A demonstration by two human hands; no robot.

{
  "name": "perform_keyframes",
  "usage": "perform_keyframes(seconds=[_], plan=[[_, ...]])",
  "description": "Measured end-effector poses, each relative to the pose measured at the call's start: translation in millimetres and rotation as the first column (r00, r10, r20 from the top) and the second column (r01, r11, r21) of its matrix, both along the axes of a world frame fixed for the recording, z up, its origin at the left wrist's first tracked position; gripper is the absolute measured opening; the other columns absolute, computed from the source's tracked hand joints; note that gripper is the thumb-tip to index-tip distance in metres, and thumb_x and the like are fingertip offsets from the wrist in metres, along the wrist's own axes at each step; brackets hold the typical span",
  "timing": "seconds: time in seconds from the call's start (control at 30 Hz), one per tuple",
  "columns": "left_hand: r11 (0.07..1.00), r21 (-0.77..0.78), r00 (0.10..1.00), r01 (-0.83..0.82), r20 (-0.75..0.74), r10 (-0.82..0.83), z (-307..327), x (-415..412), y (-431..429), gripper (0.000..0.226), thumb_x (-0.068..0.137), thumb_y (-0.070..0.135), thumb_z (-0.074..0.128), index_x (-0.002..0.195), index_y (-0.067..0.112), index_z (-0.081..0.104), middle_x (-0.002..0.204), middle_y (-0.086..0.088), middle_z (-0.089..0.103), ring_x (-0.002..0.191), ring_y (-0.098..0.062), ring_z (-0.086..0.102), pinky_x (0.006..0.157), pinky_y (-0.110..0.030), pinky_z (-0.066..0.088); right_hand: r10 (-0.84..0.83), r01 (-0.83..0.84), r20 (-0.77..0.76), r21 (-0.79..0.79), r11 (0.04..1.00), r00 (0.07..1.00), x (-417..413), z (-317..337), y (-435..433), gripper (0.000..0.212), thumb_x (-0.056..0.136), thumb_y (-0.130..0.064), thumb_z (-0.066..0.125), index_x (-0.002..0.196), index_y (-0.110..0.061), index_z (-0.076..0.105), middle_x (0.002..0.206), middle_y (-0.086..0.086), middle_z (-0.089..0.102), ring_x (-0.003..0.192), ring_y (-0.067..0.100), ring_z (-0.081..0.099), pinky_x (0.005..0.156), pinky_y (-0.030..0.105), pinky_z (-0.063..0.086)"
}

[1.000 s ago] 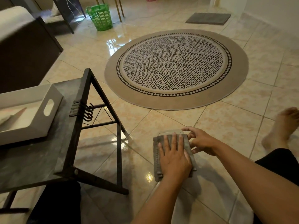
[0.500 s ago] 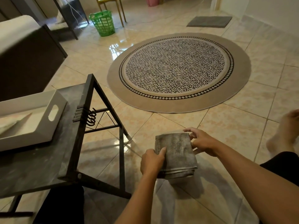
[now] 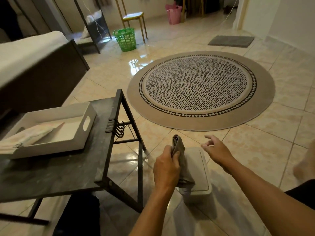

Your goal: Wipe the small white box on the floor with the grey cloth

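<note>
The left hand (image 3: 166, 169) is closed around the folded grey cloth (image 3: 182, 160), holding it on edge against the left part of the small white box (image 3: 198, 174), which sits on the tiled floor (image 3: 255, 150) near the person. The right hand (image 3: 217, 150) hovers empty just right of the box, fingers loosely parted and curled, while a dark low table (image 3: 68, 171) with a white tray (image 3: 80, 137) stands to the left.

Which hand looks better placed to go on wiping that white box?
The left hand, I'd judge: it already grips the folded grey cloth right over the small white box. The right hand is open and empty beside the box, better suited to steadying it.
</note>
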State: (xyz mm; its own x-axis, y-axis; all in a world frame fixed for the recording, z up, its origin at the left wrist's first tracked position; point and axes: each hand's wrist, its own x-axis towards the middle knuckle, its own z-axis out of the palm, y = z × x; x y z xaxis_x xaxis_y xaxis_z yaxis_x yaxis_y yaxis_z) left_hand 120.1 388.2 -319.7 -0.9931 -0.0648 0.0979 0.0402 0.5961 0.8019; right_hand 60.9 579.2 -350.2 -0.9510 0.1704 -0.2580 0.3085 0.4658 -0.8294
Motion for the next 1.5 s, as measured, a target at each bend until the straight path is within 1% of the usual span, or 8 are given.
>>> perform_keyframes(seconds=[0.13, 0.23, 0.37, 0.63, 0.83, 1.1, 1.37, 1.5], plan=[[0.990, 0.137, 0.996, 0.028, -0.086, -0.016, 47.6, 6.8, -11.2, 0.007, 0.100, 0.029, 0.057, 0.097, 0.034, 0.053, 0.085, 0.012, 0.062, 0.076, -0.003, 0.067, 0.058, -0.021, 0.058, 0.073, -0.075, -0.016, -0.250, 0.965, 0.997, 7.5, 44.4, -32.4, 0.058, 0.096, -0.048, 0.053, 0.147, -0.026, 0.035, 0.123, 0.010, 0.060, 0.112, 0.028, 0.060, 0.100, 0.050, 0.051], [0.965, 0.254, 0.991, 0.069, -0.126, -0.038, 86.3, 10.0, -25.5, 0.010, 0.098, 0.028, 0.060, 0.094, 0.036, 0.056, 0.088, 0.011, 0.065, 0.085, 0.003, 0.066, 0.061, -0.018, 0.057, 0.258, -0.177, 0.052, -0.597, 0.782, 0.965, 17.9, 82.6, -52.6, 0.070, 0.089, -0.054, 0.057, 0.149, -0.044, 0.022, 0.133, 0.006, 0.051, 0.120, 0.032, 0.059, 0.094, 0.050, 0.055], [0.947, 0.315, 0.976, 0.062, -0.216, 0.008, 134.5, 17.5, -66.9, 0.002, 0.097, 0.028, 0.061, 0.096, 0.026, 0.061, 0.090, 0.006, 0.068, 0.086, -0.005, 0.068, 0.068, -0.028, 0.061, 0.376, -0.334, -0.132, -0.770, 0.544, 0.917, 23.1, 139.9, -78.5, 0.079, 0.087, -0.012, 0.067, 0.139, -0.057, 0.029, 0.126, 0.027, 0.062, 0.110, 0.045, 0.065, 0.087, 0.056, 0.057], [0.977, 0.080, 0.944, -0.198, -0.252, 0.212, 191.3, 12.9, -188.9, 0.004, 0.096, 0.032, 0.061, 0.093, 0.031, 0.061, 0.088, 0.009, 0.067, 0.081, -0.006, 0.065, 0.066, -0.025, 0.055, 0.507, -0.623, -0.382, -0.306, 0.720, 0.773, 8.4, 226.1, -175.7, 0.038, 0.083, 0.005, 0.068, 0.113, -0.018, 0.064, 0.116, 0.001, 0.055, 0.107, 0.027, 0.060, 0.081, 0.046, 0.063], [0.885, -0.182, 0.886, -0.427, -0.279, 0.370, 210.0, -18.8, -277.7, 0.015, 0.093, 0.031, 0.066, 0.086, 0.018, 0.065, 0.080, -0.001, 0.066, 0.077, -0.022, 0.060, 0.066, -0.032, 0.039, 0.601, -0.669, -0.386, -0.063, 0.740, 0.700, -22.9, 250.9, -264.4, 0.050, 0.078, -0.004, 0.078, 0.123, -0.019, 0.064, 0.113, -0.002, 0.052, 0.112, 0.025, 0.055, 0.090, 0.046, 0.059], [0.796, -0.357, 0.872, -0.488, -0.166, 0.461, 207.3, -59.4, -338.2, 0.018, 0.093, 0.031, 0.066, 0.093, 0.012, 0.067, 0.097, -0.015, 0.070, 0.093, -0.034, 0.064, 0.075, -0.039, 0.050, 0.653, -0.595, -0.373, 0.273, 0.756, 0.659, -54.8, 248.1, -347.7, 0.055, 0.078, -0.006, 0.080, 0.130, -0.009, 0.061, 0.129, 0.010, 0.060, 0.115, 0.024, 0.057, 0.088, 0.026, 0.048], [0.763, -0.590, 0.929, -0.266, 0.053, 0.365, 183.9, -86.0, -346.1, 0.022, 0.092, 0.031, 0.068, 0.099, 0.011, 0.069, 0.095, -0.012, 0.070, 0.090, -0.030, 0.064, 0.069, -0.033, 0.042, 0.738, -0.440, -0.236, 0.675, 0.593, 0.632, -56.9, 226.0, -371.9, 0.032, 0.083, -0.009, 0.071, 0.114, -0.010, 0.067, 0.124, 0.012, 0.051, 0.111, 0.030, 0.051, 0.090, 0.040, 0.051], [0.609, -0.749, 0.951, -0.260, -0.091, 0.294, 185.2, -88.9, -343.4, 0.042, 0.085, 0.037, 0.075, 0.118, 0.016, 0.061, 0.115, -0.006, 0.060, 0.104, -0.027, 0.058, 0.085, -0.042, 0.052, 0.860, -0.387, -0.152, 0.845, 0.369, 0.487, -54.0, 222.2, -373.8, 0.023, 0.085, -0.029, 0.067, 0.107, -0.024, 0.071, 0.121, 0.002, 0.056, 0.115, 0.024, 0.044, 0.102, 0.048, 0.032]])
